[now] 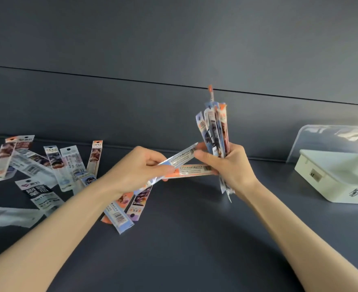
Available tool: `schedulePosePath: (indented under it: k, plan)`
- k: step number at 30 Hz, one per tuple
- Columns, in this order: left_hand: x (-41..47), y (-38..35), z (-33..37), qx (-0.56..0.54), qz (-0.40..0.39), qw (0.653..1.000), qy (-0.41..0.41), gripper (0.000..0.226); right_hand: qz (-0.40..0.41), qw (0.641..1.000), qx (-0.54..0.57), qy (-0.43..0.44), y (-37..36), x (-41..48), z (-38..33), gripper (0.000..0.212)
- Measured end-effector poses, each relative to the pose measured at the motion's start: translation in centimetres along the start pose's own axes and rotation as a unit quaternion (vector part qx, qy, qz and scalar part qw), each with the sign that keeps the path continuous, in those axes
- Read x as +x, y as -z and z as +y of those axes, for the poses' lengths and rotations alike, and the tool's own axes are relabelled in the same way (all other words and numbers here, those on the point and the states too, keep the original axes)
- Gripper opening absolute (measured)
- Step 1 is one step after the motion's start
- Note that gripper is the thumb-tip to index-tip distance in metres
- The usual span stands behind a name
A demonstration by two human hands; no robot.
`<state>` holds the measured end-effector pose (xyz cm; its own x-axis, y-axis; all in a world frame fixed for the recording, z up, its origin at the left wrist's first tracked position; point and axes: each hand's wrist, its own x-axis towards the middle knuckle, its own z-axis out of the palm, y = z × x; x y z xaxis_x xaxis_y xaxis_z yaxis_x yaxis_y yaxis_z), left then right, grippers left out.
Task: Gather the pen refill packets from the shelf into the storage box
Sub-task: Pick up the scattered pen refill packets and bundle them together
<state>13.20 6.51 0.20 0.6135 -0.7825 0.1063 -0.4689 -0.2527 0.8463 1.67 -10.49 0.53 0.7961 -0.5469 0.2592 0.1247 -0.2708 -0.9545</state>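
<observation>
Right hand (228,165) was closed around an upright bundle of packets (215,131), held vertical probably so new ones could slide in alongside. Left hand (140,167) pinched two packets (182,163) between thumb and fingers, angled toward the right hand, their far ends touching its fingers, likely mid hand-over. Loose packets (47,165) lay scattered on the dark shelf (195,239), left of and partly beneath the left forearm. Storage box (338,175) sat open at far right, lid raised, well apart from both hands, nothing seen dropped in yet
</observation>
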Motion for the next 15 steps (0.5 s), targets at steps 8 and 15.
schedulePosePath:
  k: [8,15]
  plan:
    - [0.0,1.0,0.9,-0.152,0.133,0.979,-0.006,0.016,-0.137,0.976,-0.161,-0.055,-0.6,-0.7,-0.2,0.017]
    - [0.4,1.3,0.6,-0.325,0.284,0.902,0.008,0.017,-0.114,0.99,0.037,-0.071,-0.3,-0.8,-0.5,0.004]
